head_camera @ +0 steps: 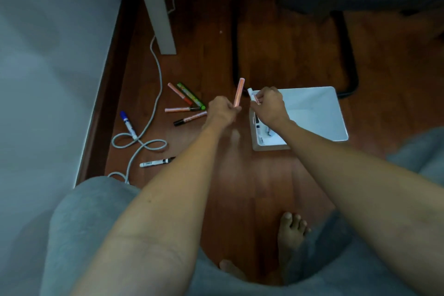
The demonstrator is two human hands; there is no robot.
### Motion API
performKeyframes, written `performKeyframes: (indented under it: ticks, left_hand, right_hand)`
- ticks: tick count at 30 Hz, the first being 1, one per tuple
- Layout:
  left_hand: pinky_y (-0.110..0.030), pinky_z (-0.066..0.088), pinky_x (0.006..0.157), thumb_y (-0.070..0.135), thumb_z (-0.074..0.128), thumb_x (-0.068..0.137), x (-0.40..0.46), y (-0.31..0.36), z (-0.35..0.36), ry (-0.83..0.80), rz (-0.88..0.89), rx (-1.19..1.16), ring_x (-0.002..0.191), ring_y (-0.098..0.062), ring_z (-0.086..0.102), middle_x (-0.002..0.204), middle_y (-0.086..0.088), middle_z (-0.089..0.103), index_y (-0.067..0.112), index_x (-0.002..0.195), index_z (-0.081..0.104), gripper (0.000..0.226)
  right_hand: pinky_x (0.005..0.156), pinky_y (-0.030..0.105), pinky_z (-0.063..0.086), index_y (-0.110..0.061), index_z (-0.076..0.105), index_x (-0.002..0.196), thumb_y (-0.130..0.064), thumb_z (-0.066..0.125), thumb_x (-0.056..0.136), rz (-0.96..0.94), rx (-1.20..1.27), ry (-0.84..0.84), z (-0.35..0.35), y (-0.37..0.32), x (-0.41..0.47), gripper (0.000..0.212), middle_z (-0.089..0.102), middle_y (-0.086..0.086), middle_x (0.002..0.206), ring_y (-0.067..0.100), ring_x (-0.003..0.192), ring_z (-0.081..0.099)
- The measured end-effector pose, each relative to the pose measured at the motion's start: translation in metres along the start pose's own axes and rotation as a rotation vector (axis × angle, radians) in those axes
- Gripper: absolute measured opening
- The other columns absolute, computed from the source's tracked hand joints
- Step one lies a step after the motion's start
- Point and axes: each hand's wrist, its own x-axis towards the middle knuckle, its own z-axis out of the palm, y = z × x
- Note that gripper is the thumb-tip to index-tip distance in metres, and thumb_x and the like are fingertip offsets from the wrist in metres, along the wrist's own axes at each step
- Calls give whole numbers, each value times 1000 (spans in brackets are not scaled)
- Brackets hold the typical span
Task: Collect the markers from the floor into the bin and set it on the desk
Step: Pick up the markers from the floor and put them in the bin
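Note:
A white bin (319,113) sits on the wooden floor at centre right, with a few markers lying in its near left corner. My left hand (222,112) grips a pink marker (239,92) that points up and away, just left of the bin. My right hand (269,103) holds a white marker (252,94) over the bin's left rim. On the floor to the left lie several markers: a cluster of pink ones and a green one (191,97), a pink one with a black cap (189,119), a blue-capped one (128,125) and a white one with a black cap (157,162).
A grey cable (153,94) loops over the floor among the left markers. A white desk leg (158,7) stands at the back left, beside a wall. A chair's black base (346,55) curves behind the bin. My knees and bare feet (292,230) fill the foreground.

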Motion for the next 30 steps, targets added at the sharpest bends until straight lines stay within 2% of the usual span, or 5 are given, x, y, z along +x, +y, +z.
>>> performKeyframes:
  ticks: [8,13,16,23,30]
  left_hand:
    - [-39,61,79,37,73,84,-27,29,67,-168,59,57,81,-32,73,87,-19,77,0,86,79,37]
    - [-34,56,69,34,71,87,-30,32,65,-169,46,51,83,-31,73,90,-18,77,-2,83,77,37]
    - [-27,44,64,30,68,90,-25,34,49,-114,11,11,90,-26,72,99,-14,76,0,92,77,31]
    - [-35,59,80,32,69,88,-10,13,-7,64,-15,-41,84,-32,74,82,-18,75,2,81,76,32]
    - [-29,51,92,30,71,86,-9,-47,-63,287,-215,-156,108,-28,69,103,-20,76,2,93,78,29]
  right_hand:
    - [67,24,37,2,69,101,-23,67,89,238,21,29,-15,62,-20,29,65,22,105,32,88,65]
    - [78,28,42,1,66,111,-23,66,90,246,24,11,-12,73,-29,32,63,21,115,31,101,63]
    - [87,30,48,0,66,114,-21,67,90,223,47,13,-16,61,-20,32,63,19,120,31,104,64]
    - [89,34,51,-1,68,107,-22,67,89,80,88,-44,-10,15,9,28,68,20,110,34,102,65]
    - [91,39,55,-5,71,104,-20,67,87,-77,71,-203,48,-34,18,23,69,18,108,32,99,67]
